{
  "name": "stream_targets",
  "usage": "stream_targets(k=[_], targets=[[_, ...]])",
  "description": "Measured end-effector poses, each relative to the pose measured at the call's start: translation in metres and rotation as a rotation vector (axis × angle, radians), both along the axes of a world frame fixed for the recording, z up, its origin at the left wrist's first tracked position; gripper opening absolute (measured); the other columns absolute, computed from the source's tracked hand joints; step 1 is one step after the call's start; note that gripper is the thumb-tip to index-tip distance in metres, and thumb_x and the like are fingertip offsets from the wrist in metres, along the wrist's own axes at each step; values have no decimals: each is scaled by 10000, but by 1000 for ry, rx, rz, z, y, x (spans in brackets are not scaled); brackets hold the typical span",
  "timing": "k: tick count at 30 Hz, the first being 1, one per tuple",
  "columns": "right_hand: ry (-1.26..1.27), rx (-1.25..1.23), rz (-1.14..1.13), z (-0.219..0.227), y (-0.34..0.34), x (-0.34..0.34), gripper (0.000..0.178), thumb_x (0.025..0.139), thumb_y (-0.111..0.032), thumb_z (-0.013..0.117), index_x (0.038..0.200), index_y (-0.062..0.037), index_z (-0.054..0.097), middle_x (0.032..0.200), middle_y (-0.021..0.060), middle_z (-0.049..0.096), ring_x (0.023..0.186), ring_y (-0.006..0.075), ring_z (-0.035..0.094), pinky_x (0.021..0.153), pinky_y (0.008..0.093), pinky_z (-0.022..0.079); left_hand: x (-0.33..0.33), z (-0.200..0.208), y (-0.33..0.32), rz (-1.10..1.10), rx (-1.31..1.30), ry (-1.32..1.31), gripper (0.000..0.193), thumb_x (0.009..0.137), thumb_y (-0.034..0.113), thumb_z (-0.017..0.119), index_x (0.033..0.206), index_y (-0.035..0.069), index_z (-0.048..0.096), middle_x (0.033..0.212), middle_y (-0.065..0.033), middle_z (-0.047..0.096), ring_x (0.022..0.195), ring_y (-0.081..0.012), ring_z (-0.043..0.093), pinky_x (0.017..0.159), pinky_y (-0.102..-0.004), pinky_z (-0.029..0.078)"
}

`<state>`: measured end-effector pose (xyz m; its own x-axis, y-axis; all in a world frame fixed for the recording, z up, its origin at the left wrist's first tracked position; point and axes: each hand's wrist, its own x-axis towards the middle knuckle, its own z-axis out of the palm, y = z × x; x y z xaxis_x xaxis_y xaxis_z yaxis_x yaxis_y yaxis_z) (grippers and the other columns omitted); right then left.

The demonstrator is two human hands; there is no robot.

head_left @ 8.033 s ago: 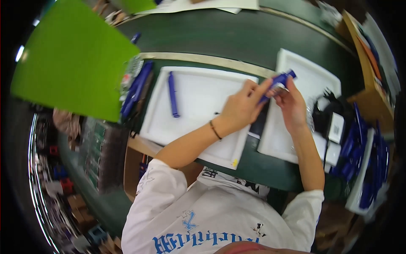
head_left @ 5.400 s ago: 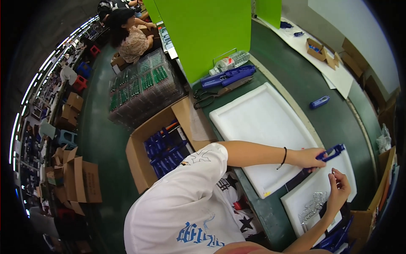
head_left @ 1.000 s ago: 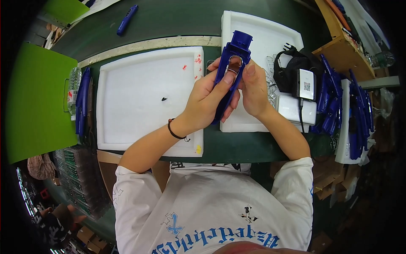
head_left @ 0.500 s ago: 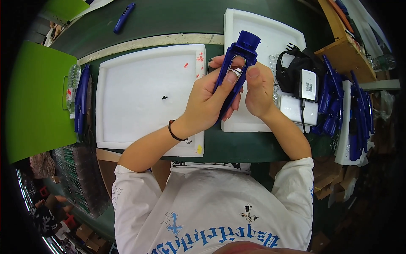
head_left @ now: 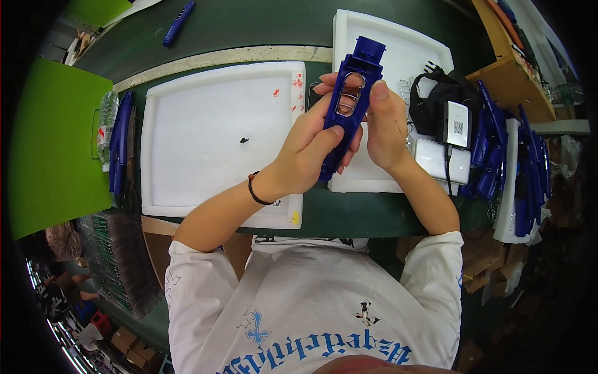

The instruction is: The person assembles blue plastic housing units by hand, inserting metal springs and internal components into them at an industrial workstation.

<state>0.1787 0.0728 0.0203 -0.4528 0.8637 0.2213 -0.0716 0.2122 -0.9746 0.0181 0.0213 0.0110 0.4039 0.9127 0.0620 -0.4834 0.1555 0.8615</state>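
Observation:
A blue plastic housing [head_left: 341, 138], long and narrow with a collar at its top end, is held tilted over the trays. My left hand [head_left: 306, 149] is closed round its lower half, thumb lying on the front face. A shiny metal wire loop [head_left: 347, 112] sits in the oval opening of the housing. My right hand [head_left: 387, 128] is at the upper right side, its thumb by the edge; fingertips show past the far left edge, seemingly its own, and the rest is hidden behind. Below lies a white foam tray [head_left: 205, 118] with a small black piece [head_left: 244, 140] on it.
A second white foam tray [head_left: 389, 31] stands to the right, with a black strap bag [head_left: 439, 93] and white box-like devices [head_left: 456, 124] beside it. Several blue housings [head_left: 489, 137] are piled far right. A plastic bottle [head_left: 107, 128] stands left; a blue tool [head_left: 179, 23] lies beyond.
My left thumb has slid down from the oval opening onto the face below it, uncovering the wire loop. The housing has turned slightly more face-up, and my right thumb has shifted slightly up.

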Motion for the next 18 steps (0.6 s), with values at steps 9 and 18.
stream_targets(k=[9, 18], targets=[[253, -8, -90, -8, 3, -4, 379, 1103, -363, 472, 1211, -31, 619, 1087, 35, 686, 899, 89, 589, 774, 224, 457, -1, 1, 1, 50, 69, 72, 462, 973, 99, 396, 1429, 22, 383, 923, -97, 606, 691, -122, 575, 632, -271, 500], [284, -244, 115, -3, 8, 4, 416, 1093, -403, 457, 1168, -46, 655, 1068, 33, 674, 933, 109, 577, 863, 269, 451, -2, 0, 2, 66, 84, 115, 523, 984, 77, 395, 1501, 21, 335, 917, -90, 605, 688, -122, 577, 629, -278, 507]])
